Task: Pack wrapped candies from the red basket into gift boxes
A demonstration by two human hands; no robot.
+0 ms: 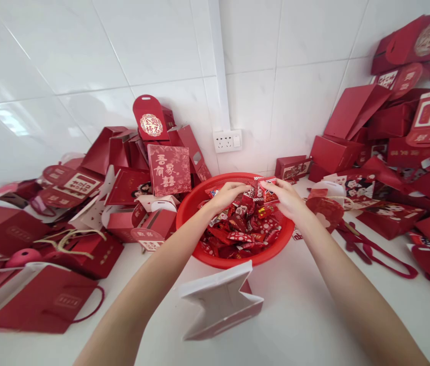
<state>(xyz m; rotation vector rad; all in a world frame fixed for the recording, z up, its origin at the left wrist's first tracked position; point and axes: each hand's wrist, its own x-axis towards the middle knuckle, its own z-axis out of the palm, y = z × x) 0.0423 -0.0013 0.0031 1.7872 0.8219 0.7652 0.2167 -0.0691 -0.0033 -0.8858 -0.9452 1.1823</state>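
A round red plastic basket (193, 249) holds many small red-wrapped packets (243, 236). Over its back left part is my left hand (230, 197), fingers bent down at the packets; what its fingertips hold, if anything, is hidden. At the basket's back right, my right hand (281, 195) pinches a red and white packet (268, 189) between thumb and fingers. In front of the basket an open paper bag (220, 305), white inside and red outside, stands on the white table (287, 310) with its mouth toward me. Neither hand touches the bag.
Red gift boxes and bags crowd the left side (39, 300). More red boxes (390, 218) are piled on the right, with a red strap (386, 259) near them. Behind is a white tiled wall (249, 112) with a power socket (227, 141).
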